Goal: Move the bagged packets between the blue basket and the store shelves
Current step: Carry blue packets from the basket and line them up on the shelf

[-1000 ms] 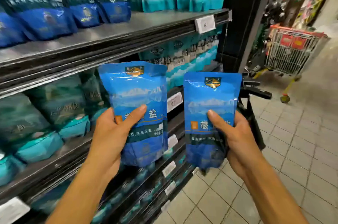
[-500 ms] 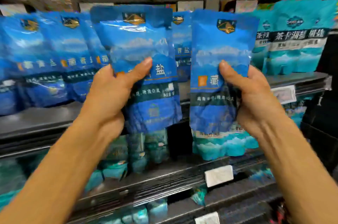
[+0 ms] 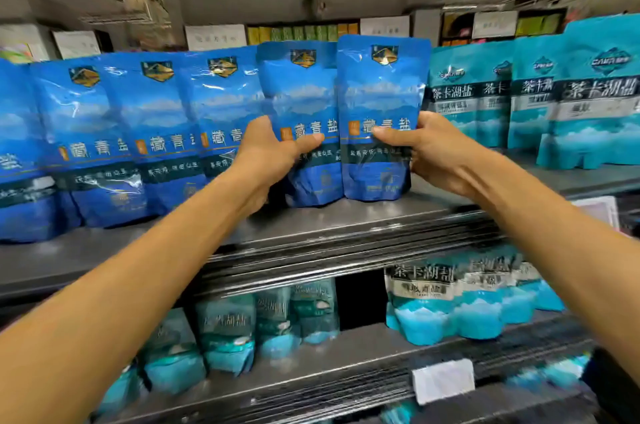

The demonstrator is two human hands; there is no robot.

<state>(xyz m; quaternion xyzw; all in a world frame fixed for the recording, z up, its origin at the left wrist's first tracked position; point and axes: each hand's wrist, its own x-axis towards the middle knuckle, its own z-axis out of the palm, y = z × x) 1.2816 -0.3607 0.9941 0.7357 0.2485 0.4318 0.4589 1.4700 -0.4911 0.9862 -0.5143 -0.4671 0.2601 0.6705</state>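
Note:
Two blue salt packets stand upright on the upper metal shelf (image 3: 346, 219). My left hand (image 3: 270, 153) grips the left packet (image 3: 301, 94) at its middle, thumb across the front. My right hand (image 3: 426, 149) grips the right packet (image 3: 381, 94) from its right side. Both packets' bottoms rest on or just above the shelf, at the right end of a row of matching blue packets (image 3: 156, 132). The blue basket is out of view.
Teal salt packets (image 3: 554, 101) stand right of the held ones on the same shelf. More teal packets (image 3: 450, 302) fill the lower shelf, with a dark gap (image 3: 360, 302) between groups. A white price tag (image 3: 443, 380) hangs on the lower shelf edge.
Both hands have pushed the two blue packets forward and down, from in front of the shelf onto the upper shelf beside the blue row. My view turned from the aisle toward the shelves.

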